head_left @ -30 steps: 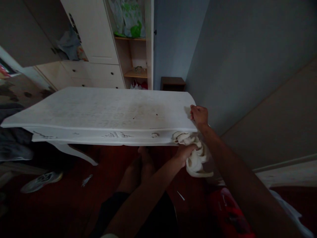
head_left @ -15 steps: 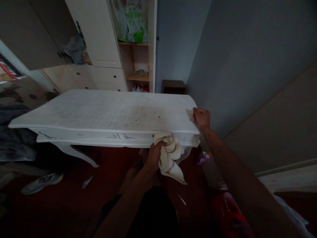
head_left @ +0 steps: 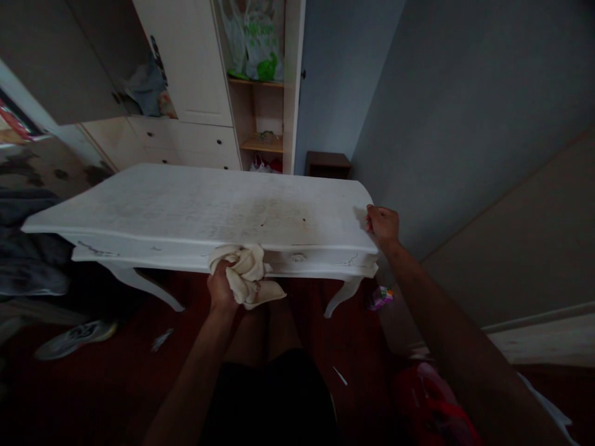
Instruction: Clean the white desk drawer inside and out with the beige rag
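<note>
Plainly, the cloth (head_left: 244,272) sits bunched in the left hand (head_left: 222,290), just below the middle of the frame, and its upper folds press against the front edge of the white counter (head_left: 186,210). The left grip is closed around the cloth from below, with a loose tail of fabric hanging out to the right of the fist. The counter's long axis runs from left to right across the frame, so the front edge stretches away from the cloth on both sides, a longer bare run toward the left of the frame and a shorter one toward the right. A small knob (head_left: 297,257) on the front panel lies just right of the cloth, apart from it. The right hand (head_left: 383,224) is at the counter's right end, well apart from the cloth, its grip curled shut over that edge (the fingertips themselves are hidden behind the rim). The left hand is thus by far the nearer one to the cloth. By count: one cloth, one counter, two hands, one knob, two curved counter legs (head_left: 343,297) in view, and one shoe (head_left: 77,337) on the dark red floor at the lower left of the frame.
</note>
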